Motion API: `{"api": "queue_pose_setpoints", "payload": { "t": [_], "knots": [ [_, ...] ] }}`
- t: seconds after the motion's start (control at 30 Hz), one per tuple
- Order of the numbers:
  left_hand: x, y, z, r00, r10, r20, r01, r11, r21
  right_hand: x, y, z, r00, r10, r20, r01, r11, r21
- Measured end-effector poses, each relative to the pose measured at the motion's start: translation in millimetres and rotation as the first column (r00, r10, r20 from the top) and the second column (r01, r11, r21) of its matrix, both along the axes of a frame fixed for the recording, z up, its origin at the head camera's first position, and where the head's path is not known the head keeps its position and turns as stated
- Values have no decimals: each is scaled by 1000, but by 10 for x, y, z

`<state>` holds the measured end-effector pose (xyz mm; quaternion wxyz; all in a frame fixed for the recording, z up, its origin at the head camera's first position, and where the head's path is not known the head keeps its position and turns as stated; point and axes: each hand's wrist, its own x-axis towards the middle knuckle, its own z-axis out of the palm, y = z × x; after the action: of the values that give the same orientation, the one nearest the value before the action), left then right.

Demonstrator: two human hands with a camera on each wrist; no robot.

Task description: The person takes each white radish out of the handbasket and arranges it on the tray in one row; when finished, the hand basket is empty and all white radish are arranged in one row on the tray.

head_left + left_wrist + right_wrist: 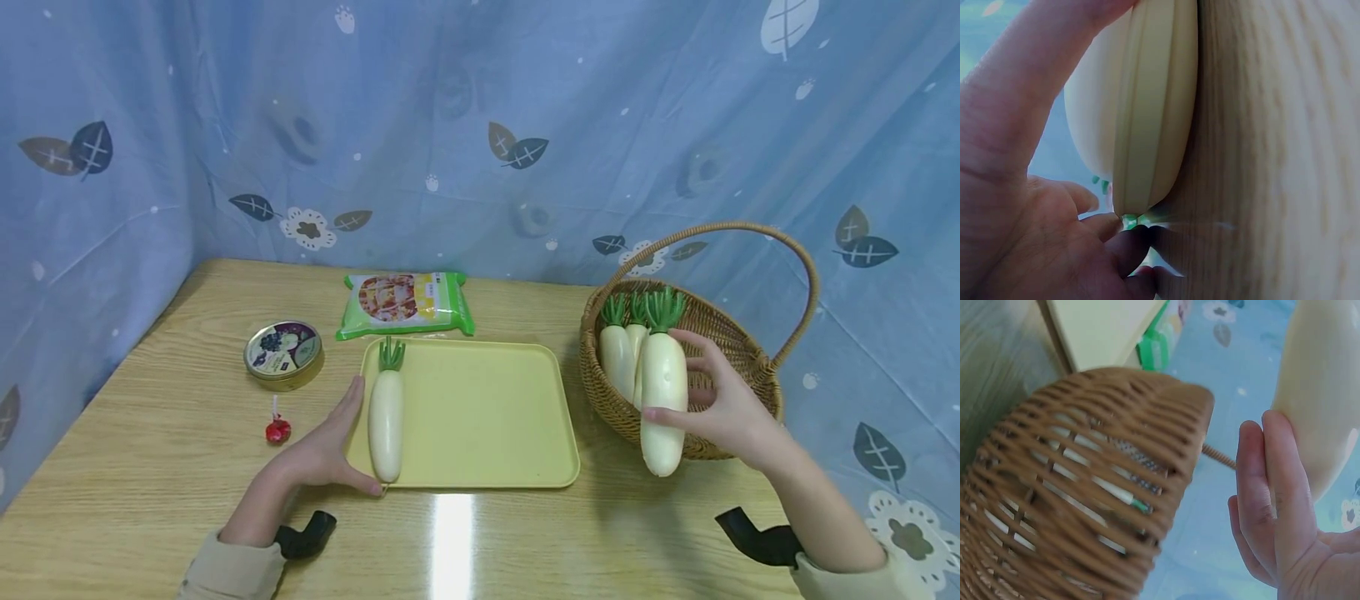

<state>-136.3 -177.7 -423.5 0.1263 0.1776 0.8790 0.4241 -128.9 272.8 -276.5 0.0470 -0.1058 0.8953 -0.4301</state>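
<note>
My right hand grips a white radish with a green top between thumb and fingers, lifted over the front of a wicker basket. More white radishes lean inside the basket's left side. In the right wrist view, the held radish appears beside the basket wall, against the curtain. At the left, my left hand spreads along the corner of a yellow tray, its thumb at the near rim. Another white radish lies upon the tray's left side, leaves pointing away.
Behind the tray lies a green food packet. A round tin and a red-wrapped lollipop are left of it on the wooden table. The basket's tall handle arches above its rim. A blue patterned curtain hangs behind.
</note>
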Motion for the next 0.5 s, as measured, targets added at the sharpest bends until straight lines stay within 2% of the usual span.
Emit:
{"api": "queue_pose_setpoints", "payload": {
  "t": [0.3, 0.5],
  "knots": [
    [5, 12, 10, 1000, 2, 9, -2, 1000, -1, 66, -132, -24, 999, 36, -6, -36, 998, -46],
    [6, 3, 7, 1000, 9, 13, -9, 1000, 1, 98, -213, -31, 999, 44, 3, -44, 998, -40]
  ]
}}
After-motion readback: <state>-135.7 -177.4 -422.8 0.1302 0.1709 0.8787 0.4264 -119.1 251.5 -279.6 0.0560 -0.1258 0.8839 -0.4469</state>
